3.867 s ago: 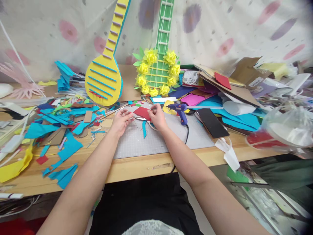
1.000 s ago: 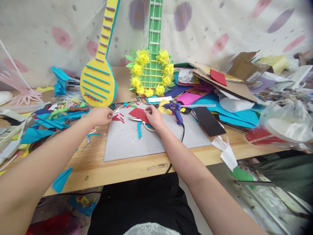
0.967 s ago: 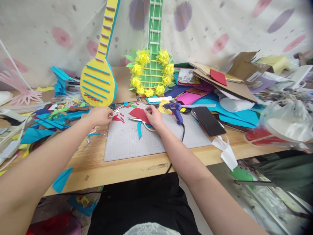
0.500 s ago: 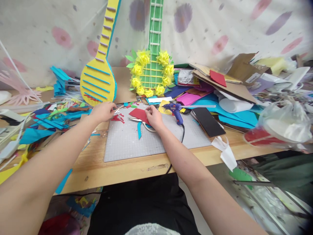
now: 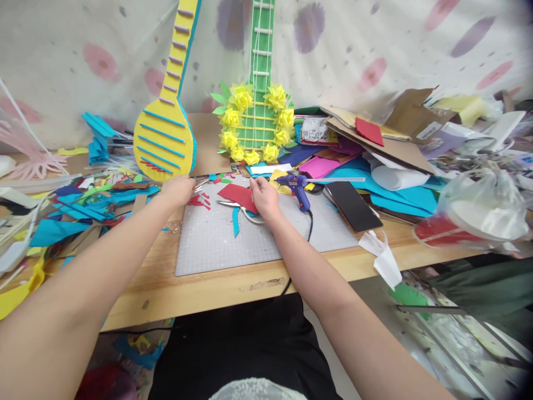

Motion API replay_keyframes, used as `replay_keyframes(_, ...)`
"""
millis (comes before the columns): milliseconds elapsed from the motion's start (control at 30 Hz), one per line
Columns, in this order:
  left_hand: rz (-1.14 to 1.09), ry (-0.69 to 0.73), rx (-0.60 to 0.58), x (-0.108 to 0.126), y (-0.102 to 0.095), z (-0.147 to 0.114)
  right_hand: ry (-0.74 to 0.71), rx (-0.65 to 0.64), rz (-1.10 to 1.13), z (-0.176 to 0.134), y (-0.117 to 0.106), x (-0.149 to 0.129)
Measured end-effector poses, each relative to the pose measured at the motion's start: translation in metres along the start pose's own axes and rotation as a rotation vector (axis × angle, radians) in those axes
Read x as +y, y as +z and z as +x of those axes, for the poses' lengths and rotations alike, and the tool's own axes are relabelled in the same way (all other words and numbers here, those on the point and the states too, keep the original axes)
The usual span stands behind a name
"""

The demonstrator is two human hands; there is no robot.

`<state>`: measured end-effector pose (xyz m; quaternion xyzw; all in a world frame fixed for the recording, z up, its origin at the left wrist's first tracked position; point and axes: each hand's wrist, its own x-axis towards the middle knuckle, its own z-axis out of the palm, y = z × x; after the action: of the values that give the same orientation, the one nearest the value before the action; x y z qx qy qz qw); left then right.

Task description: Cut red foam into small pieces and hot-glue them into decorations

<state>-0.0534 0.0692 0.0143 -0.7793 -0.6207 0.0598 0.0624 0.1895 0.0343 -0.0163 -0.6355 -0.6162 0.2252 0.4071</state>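
My left hand [image 5: 178, 193] is closed, its fingertips pinched together beside the small red strips [image 5: 200, 200] and just below the base of the yellow cardboard lute [image 5: 164, 139]. Whatever is in that pinch is too small to make out. My right hand [image 5: 265, 200] is also closed, thumb and fingers drawn together at the right edge of a red paper piece [image 5: 235, 195]. Its fingers hide whether it grips the paper or a small bit. Partly under the paper lie scissors [image 5: 227, 204], next to a blue strip [image 5: 236, 222] on the grey cutting mat [image 5: 220, 250].
A blue glue gun [image 5: 298, 189] rests right of my right hand, its cord [image 5: 311, 225] trailing off the table edge. Beyond are a phone [image 5: 353, 205] and a bagged red-and-white tub [image 5: 453, 225]. A green flower-trimmed instrument [image 5: 258, 125] stands behind. Blue scraps [image 5: 62, 230] crowd the left.
My left hand has lowered slightly, and the fingers of my right hand have shifted a little over the red paper's edge. The whole view has moved slightly.
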Motion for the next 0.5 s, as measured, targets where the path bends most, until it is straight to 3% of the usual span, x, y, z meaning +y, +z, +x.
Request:
replay_keyframes(233, -0.049, -0.135, 0.081, 0.008, -0.007, -0.006, -0.038, -0.003, -0.146, -0.001, -0.005, 0.001)
replay_keyframes(367, -0.101, -0.232, 0.045, 0.007, -0.007, -0.007, -0.094, -0.05, -0.287, 0.0, -0.002, 0.006)
replay_keyframes(500, -0.113, -0.244, 0.043, 0.0, -0.001, -0.012, -0.083, -0.126, -0.334, -0.001, 0.0, 0.006)
